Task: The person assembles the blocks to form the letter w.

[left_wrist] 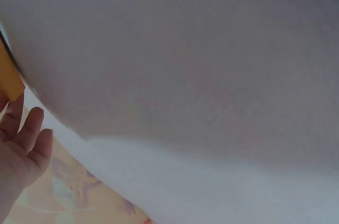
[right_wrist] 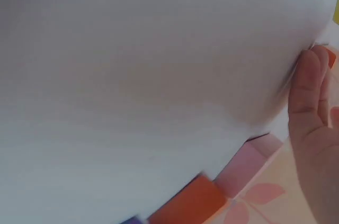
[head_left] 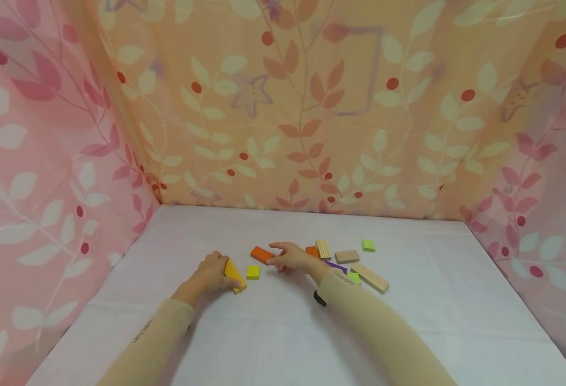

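My left hand (head_left: 211, 272) grips a long yellow-orange block (head_left: 235, 275), thumb at its near end and fingers at its far end. Part of that block (left_wrist: 9, 78) shows at the edge of the left wrist view. Just to its right lies a small yellow square block (head_left: 253, 272). My right hand (head_left: 290, 257) reaches left across the table, its fingers extended and fingertips at the right end of an orange block (head_left: 261, 254). Whether they touch it I cannot tell. In the right wrist view, the fingers (right_wrist: 306, 81) look fairly straight.
Right of my right hand lie a second orange block (head_left: 312, 251), a striped wooden block (head_left: 323, 250), plain wooden blocks (head_left: 371, 277), a purple piece (head_left: 337, 266) and green squares (head_left: 368, 245). A pink block (right_wrist: 248, 167) shows in the right wrist view. Patterned cloth walls surround the white table (head_left: 263, 343).
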Tool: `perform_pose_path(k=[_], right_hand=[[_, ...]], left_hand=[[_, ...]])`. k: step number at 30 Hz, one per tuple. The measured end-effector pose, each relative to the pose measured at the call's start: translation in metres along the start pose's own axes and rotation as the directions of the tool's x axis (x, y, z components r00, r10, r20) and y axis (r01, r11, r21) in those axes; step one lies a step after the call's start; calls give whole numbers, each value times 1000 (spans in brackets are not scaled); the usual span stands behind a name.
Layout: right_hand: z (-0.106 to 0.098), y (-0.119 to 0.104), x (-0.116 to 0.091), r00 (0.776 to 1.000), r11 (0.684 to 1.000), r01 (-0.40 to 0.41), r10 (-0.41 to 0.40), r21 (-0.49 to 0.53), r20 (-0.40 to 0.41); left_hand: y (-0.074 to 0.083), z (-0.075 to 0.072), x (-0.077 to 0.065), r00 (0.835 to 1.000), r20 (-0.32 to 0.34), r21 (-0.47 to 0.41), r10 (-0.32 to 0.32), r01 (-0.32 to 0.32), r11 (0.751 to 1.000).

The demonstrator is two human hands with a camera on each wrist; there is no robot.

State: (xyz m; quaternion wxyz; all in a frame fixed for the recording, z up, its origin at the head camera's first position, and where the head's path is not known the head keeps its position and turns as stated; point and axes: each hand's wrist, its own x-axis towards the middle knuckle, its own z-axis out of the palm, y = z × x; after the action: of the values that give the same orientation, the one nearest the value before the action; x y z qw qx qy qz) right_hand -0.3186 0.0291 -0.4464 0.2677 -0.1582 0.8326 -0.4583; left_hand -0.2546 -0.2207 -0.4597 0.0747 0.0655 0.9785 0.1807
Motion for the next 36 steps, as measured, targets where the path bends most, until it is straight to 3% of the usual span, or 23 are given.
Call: perform_pose_path(k=[8, 14, 26, 31, 36], right_hand=[[6, -1, 12, 999, 995, -31, 27, -100, -42], [8, -2, 18, 994, 989, -93, 86, -118, -64], [11, -2, 24, 990, 981, -120, 107, -151, -92], [13, -4, 26, 985, 978, -142, 125, -152, -116], [14, -5, 27, 986, 970, -119, 89, -212, -144]], left_hand=[[2, 1, -3, 998, -54, -34, -24, 22, 999], [4, 1, -6, 996, -87, 49, 25, -20, 999], [6, 1, -5, 997, -72, 38, 34, -32, 999], [5, 2, -2, 998, -60, 20, 10, -9, 1000], [7, 1, -1, 999, -36, -64, -32, 29, 997]])
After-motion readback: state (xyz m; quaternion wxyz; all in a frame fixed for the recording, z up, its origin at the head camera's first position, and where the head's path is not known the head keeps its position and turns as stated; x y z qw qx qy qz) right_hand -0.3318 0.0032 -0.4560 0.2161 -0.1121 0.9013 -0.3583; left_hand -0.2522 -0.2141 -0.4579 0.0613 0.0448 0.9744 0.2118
